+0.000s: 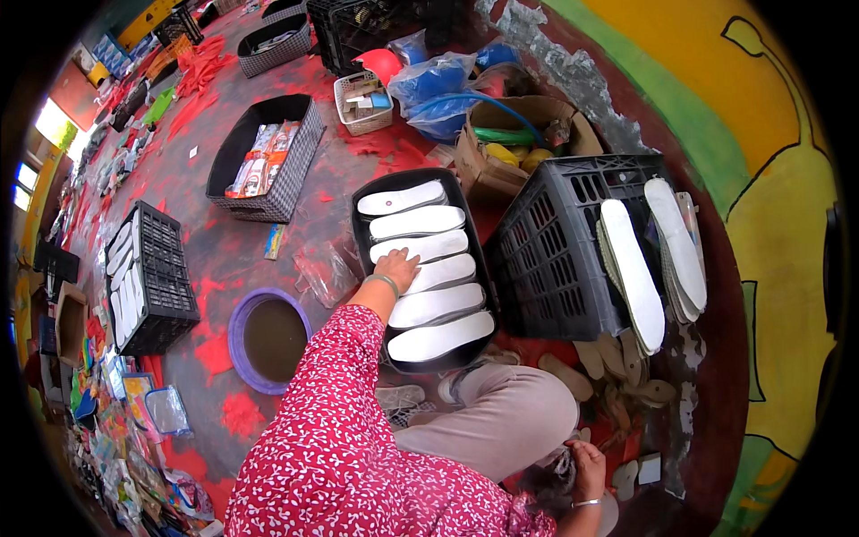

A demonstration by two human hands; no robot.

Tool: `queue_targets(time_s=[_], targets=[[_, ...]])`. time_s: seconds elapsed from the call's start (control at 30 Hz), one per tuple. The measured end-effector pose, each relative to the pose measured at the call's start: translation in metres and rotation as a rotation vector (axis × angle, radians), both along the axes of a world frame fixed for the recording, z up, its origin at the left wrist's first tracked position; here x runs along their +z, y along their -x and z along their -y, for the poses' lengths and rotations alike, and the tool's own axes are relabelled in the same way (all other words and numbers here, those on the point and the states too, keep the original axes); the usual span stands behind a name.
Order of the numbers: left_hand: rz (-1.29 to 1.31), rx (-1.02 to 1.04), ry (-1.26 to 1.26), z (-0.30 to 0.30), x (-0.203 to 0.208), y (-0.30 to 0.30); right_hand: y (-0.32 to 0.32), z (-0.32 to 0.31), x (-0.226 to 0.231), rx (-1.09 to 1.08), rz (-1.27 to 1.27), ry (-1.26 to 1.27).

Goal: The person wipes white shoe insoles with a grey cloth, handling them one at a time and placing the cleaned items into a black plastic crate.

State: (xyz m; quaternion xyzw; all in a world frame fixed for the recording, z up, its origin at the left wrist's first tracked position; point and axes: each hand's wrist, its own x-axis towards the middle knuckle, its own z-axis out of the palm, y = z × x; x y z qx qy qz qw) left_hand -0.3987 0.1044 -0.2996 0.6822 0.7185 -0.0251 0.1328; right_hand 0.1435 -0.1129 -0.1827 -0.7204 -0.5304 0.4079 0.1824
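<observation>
A black tray (489, 268) in front of me holds several white insoles (441, 334), laid side by side in a row of stacks. My left hand (396, 268) reaches over the tray's left rim, fingers stretched out and resting on the middle insoles. Low on the right, beside my bent knee, my right hand (586, 467) has its fingers curled in. A dark, crumpled piece (557, 467) lies against those fingers; what they grip is too small to make out.
Right of the tray stands a grey plastic crate (559, 255) with white insoles on top. Left are a purple basin (238, 345) of murky water, a black crate (165, 277) of insoles and a checkered bin (300, 170) of packets. A cardboard box (470, 161) sits behind.
</observation>
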Motion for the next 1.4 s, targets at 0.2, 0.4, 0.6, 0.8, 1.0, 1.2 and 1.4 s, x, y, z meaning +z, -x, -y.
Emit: queue_targets(time_s=[0.2, 0.4, 0.6, 0.8, 1.0, 1.2, 1.4], targets=[[0.029, 0.005, 0.127, -0.006, 0.005, -0.007, -0.012, 0.014, -0.016, -0.075, -0.094, -0.003], [0.037, 0.052, -0.228, -0.015, 0.044, -0.029, 0.021, -0.001, 0.035, -0.032, -0.14, 0.031], [0.538, -0.363, -0.904, -0.022, 0.198, -0.135, 0.02, 0.015, 0.049, -0.024, -0.297, -0.121], [0.606, -0.823, -0.665, -0.006, 0.295, -0.242, 0.039, 0.014, 0.094, -0.316, -0.636, 0.059], [0.246, -0.677, -0.414, -0.032, 0.276, -0.299, 0.039, 0.016, 0.102, -0.195, -0.384, -0.062], [0.402, -0.633, -0.292, -0.036, 0.288, -0.31, 0.028, 0.022, 0.097, -0.178, -0.349, -0.128], [0.359, -0.643, -0.331, -0.036, 0.288, -0.308, 0.033, 0.02, 0.113, -0.159, -0.396, -0.131]])
